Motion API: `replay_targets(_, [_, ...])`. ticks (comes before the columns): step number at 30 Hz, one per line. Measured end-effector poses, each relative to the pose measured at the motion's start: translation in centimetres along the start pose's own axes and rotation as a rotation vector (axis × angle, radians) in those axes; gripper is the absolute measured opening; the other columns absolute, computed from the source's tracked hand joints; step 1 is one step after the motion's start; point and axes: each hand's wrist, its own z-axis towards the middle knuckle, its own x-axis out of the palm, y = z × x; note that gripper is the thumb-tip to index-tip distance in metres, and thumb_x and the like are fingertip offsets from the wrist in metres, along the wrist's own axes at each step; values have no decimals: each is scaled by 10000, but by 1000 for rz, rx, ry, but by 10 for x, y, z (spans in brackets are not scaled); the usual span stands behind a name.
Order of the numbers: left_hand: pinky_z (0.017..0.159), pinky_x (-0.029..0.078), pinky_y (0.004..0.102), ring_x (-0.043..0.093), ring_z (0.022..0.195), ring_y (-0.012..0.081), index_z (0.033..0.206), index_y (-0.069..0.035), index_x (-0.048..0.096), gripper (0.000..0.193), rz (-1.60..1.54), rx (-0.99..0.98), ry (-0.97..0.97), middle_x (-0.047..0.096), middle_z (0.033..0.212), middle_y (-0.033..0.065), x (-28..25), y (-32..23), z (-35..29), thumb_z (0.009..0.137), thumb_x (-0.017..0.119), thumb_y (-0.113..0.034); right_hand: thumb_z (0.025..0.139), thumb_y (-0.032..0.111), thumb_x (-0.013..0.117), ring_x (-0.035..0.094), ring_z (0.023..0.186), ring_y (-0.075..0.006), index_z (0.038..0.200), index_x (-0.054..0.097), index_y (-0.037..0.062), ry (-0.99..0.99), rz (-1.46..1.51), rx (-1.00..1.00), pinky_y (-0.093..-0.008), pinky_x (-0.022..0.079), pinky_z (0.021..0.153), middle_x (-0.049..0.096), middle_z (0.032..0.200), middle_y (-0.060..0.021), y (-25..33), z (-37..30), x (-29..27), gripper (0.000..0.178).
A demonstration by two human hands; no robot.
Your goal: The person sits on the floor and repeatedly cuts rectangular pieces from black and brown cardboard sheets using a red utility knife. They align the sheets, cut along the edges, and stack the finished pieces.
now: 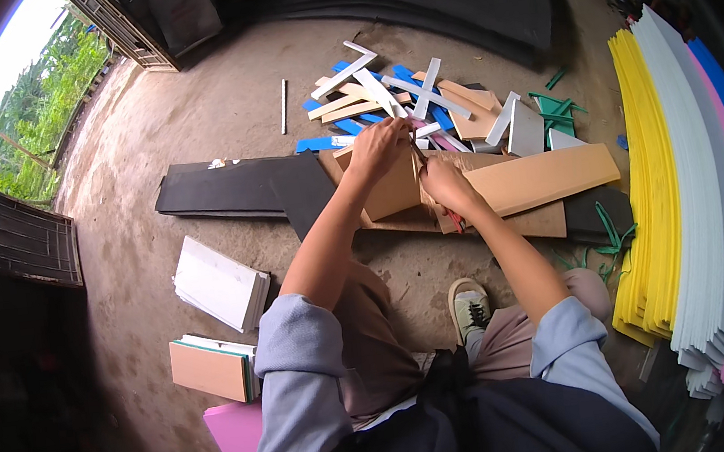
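Note:
My left hand is closed on the upper edge of a tan sheet, which stands tilted over the other boards. Just to its right, my right hand is wrapped round red-handled scissors. Their red handles stick out below the fist, and the dark metal end points up beside my left fingers. The fingers hide most of the tool and the spot where it meets the sheet. Under both hands lie a wide tan board and a long black board.
Beyond my hands lies a heap of white, blue, tan and green offcuts. Tall stacks of yellow sheets and pale sheets stand at right. At left are a white stack, a tan-topped stack and pink sheets.

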Motion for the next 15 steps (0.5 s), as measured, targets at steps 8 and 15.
replay_targets(8, [619, 476, 381, 580, 721, 284, 853, -53, 531, 210, 5, 4, 9, 556, 770, 113, 0, -3, 10, 691, 615, -158, 802, 132, 398, 597, 502, -347, 887, 521, -119, -63, -15, -91, -433, 491, 481, 587, 709, -269, -14, 25, 13, 293])
replay_targets(15, [643, 477, 377, 585, 752, 288, 920, -49, 559, 191, 53, 79, 28, 569, 789, 124, -11, 0, 9, 735, 531, -82, 823, 187, 373, 630, 666, -333, 932, 546, -56, 228, -150, 170, -417, 504, 649, 608, 768, -243, -47, 39, 41, 317])
